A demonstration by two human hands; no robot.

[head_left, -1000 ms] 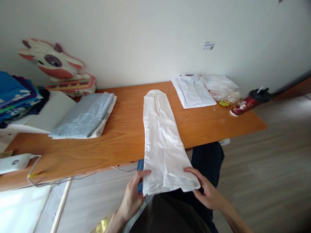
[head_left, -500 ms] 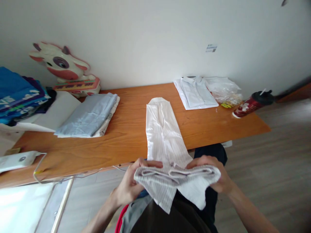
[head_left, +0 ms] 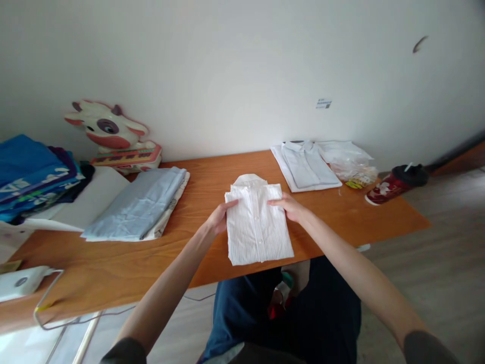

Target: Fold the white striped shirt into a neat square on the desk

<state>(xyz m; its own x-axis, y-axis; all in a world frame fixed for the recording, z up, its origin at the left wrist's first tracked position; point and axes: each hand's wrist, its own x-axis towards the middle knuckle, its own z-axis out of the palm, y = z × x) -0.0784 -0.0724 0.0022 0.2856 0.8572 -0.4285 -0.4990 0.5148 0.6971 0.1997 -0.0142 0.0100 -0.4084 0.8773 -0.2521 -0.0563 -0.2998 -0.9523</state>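
Observation:
A white pinstriped shirt (head_left: 257,227) lies folded into a compact rectangle near the front edge of the wooden table (head_left: 197,202), its collar pointing away from me. My left hand (head_left: 220,216) grips the shirt's upper left corner with the thumb on top. My right hand (head_left: 290,207) holds the upper right corner the same way. Both arms reach out over my lap.
A folded pale blue shirt (head_left: 308,164) and a clear plastic bag (head_left: 350,164) lie at the back right, beside a red bottle (head_left: 396,183) on its side. Folded light blue cloth (head_left: 140,202), a cow-shaped toy (head_left: 113,136), blue clothes (head_left: 30,174) and a white device (head_left: 20,281) occupy the left.
The shirt hung long over the table edge; both hands lifted its lower end and folded it up onto the collar part. It now lies short on the table.

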